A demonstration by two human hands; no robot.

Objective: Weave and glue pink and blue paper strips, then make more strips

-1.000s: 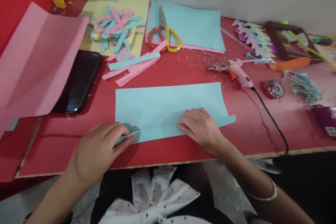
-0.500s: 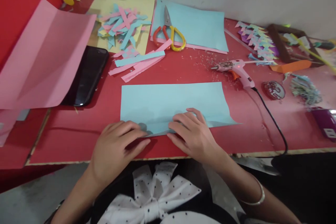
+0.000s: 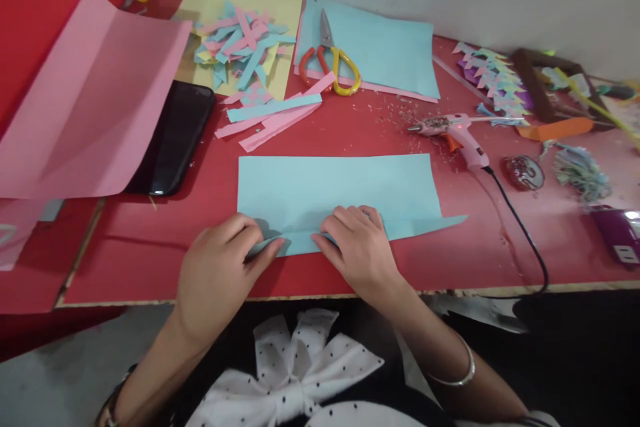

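A light blue sheet of paper [image 3: 320,183] lies before me on the red table, its near edge folded up in a narrow strip. At the left part of that fold, my left hand [image 3: 220,260] pinches the paper between thumb and fingers. My right hand [image 3: 355,240] grips the folded strip near the middle, thumb below and curled fingers above. To the right of it, the strip's pointed end sticks out past the sheet's side edge.
Beyond the sheet lie paper strips [image 3: 277,113], scissors [image 3: 345,73] and blue paper [image 3: 385,47]. A pink glue gun [image 3: 465,137] with a black cord rests to the right. On the left, pink paper [image 3: 110,100] partly covers a black phone [image 3: 175,140].
The near edge of the blue paper has been turned up into a narrow fold. Both hands have closed on it, and the strip's right end has risen.
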